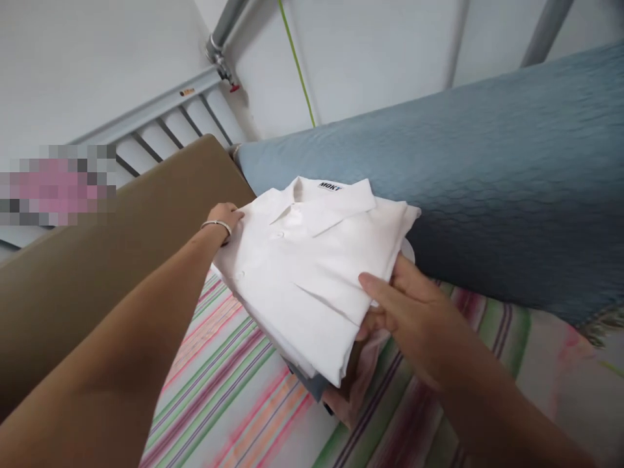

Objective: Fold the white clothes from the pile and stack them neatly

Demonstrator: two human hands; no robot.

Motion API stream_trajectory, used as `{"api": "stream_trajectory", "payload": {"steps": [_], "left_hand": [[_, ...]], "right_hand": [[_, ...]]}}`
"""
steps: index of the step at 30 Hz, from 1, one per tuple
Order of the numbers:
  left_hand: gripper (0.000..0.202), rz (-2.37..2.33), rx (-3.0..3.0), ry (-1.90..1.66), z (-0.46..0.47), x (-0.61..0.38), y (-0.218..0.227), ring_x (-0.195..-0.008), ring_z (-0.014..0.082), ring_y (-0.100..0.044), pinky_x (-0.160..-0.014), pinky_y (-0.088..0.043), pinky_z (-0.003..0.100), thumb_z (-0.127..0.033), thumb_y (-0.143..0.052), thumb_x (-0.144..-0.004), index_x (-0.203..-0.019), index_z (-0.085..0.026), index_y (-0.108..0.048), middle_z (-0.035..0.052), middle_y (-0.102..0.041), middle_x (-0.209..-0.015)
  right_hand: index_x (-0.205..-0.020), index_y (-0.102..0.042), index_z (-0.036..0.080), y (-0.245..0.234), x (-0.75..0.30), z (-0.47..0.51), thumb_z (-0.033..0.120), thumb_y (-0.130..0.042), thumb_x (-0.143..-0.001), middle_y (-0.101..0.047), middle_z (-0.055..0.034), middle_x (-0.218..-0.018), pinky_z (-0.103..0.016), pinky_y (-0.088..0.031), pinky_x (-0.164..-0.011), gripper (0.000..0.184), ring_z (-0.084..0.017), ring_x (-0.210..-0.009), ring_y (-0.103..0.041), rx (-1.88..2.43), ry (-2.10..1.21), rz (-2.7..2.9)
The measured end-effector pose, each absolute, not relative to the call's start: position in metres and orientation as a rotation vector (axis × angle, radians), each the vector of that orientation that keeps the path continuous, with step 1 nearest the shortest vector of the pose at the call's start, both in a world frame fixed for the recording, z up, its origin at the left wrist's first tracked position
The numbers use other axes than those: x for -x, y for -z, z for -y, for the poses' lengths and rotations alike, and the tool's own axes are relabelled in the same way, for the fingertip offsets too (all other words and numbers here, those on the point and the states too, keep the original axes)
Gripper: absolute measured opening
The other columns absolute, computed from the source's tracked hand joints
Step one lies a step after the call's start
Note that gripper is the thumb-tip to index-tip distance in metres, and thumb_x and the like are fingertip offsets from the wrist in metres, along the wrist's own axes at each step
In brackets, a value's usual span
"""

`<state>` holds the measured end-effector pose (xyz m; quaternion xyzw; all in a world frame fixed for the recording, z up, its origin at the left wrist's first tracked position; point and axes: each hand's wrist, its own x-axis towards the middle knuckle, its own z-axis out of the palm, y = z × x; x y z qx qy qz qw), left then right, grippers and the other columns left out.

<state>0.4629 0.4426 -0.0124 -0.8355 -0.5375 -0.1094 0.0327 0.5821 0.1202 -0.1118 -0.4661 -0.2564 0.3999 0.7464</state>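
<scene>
A folded white collared shirt (312, 260), with dark lettering inside its collar, lies across the middle of the view. My left hand (225, 220), with a pale band at the wrist, grips the shirt's left edge near the shoulder. On the other side my right hand (400, 299) pinches the right edge, thumb on top and fingers underneath. Beneath the shirt, other cloth shows at the near corner: a grey-blue piece (312, 385) and a pinkish piece (363, 383). How far the shirt rests on them is hidden.
A striped sheet (234, 383) covers the surface below. A blue covered backrest (439, 156) runs along the far right, and a brown padded side (146, 214) along the left. Behind stand a white radiator (160, 133) with a pipe and a thin green cord (296, 62).
</scene>
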Motion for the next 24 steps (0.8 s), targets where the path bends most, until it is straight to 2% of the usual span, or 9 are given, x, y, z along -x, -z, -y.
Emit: {"api": "stream_trajectory", "payload": {"steps": [4, 9, 15, 20, 22, 24], "left_hand": [[0.027, 1.653, 2.477, 0.305, -0.439, -0.448, -0.002, -0.085, 0.0191, -0.058, -0.077, -0.043, 0.027, -0.035, -0.057, -0.073, -0.090, -0.017, -0.067, 0.0061, -0.067, -0.094], [0.025, 1.603, 2.498, 0.194, -0.430, -0.436, 0.018, -0.083, 0.0190, -0.059, -0.074, -0.043, 0.026, -0.033, -0.054, -0.074, -0.087, -0.018, -0.068, 0.0062, -0.068, -0.093], [0.029, 1.490, 2.504, 0.282, -0.429, -0.448, 0.022, -0.088, 0.0178, -0.057, -0.077, -0.040, 0.025, -0.034, -0.048, -0.077, -0.092, -0.018, -0.066, 0.0066, -0.066, -0.099], [0.028, 1.569, 2.513, 0.275, -0.432, -0.452, 0.023, -0.090, 0.0189, -0.057, -0.078, -0.041, 0.025, -0.035, -0.049, -0.076, -0.090, -0.018, -0.066, 0.0059, -0.067, -0.098], [0.032, 1.628, 2.508, 0.241, -0.427, -0.451, 0.024, -0.091, 0.0213, -0.058, -0.079, -0.042, 0.028, -0.037, -0.049, -0.076, -0.095, -0.016, -0.064, 0.0088, -0.066, -0.101], [0.043, 1.627, 2.457, 0.424, -0.413, -0.453, 0.022, -0.101, 0.0244, -0.055, -0.086, -0.041, 0.033, -0.038, -0.043, -0.080, -0.110, -0.011, -0.058, 0.0147, -0.061, -0.113]], "right_hand": [[-0.118, -0.051, 0.021, 0.108, -0.576, -0.115, 0.034, -0.058, -0.074, -0.061, -0.0025, -0.076, -0.025, -0.048, -0.037, 0.047, -0.015, -0.051, -0.058, 0.998, -0.934, 0.584], [-0.108, -0.053, 0.023, 0.129, -0.562, -0.116, 0.037, -0.058, -0.075, -0.060, -0.0015, -0.071, -0.027, -0.050, -0.038, 0.036, -0.017, -0.050, -0.058, 1.031, -1.005, 0.533], [-0.109, -0.049, 0.021, 0.134, -0.561, -0.119, 0.037, -0.057, -0.077, -0.060, -0.0013, -0.076, -0.021, -0.049, -0.039, 0.037, -0.013, -0.052, -0.057, 0.949, -0.971, 0.514], [-0.114, -0.046, 0.022, 0.132, -0.561, -0.119, 0.037, -0.054, -0.078, -0.058, -0.0002, -0.075, -0.023, -0.051, -0.042, 0.040, -0.013, -0.054, -0.057, 0.861, -1.007, 0.531], [-0.118, -0.044, 0.024, 0.132, -0.561, -0.118, 0.038, -0.054, -0.078, -0.059, -0.0006, -0.078, -0.024, -0.052, -0.043, 0.043, -0.013, -0.054, -0.057, 0.824, -1.008, 0.534], [-0.120, -0.044, 0.025, 0.132, -0.562, -0.117, 0.038, -0.054, -0.079, -0.059, -0.0008, -0.079, -0.024, -0.052, -0.043, 0.044, -0.013, -0.055, -0.056, 0.803, -1.007, 0.529]]}}
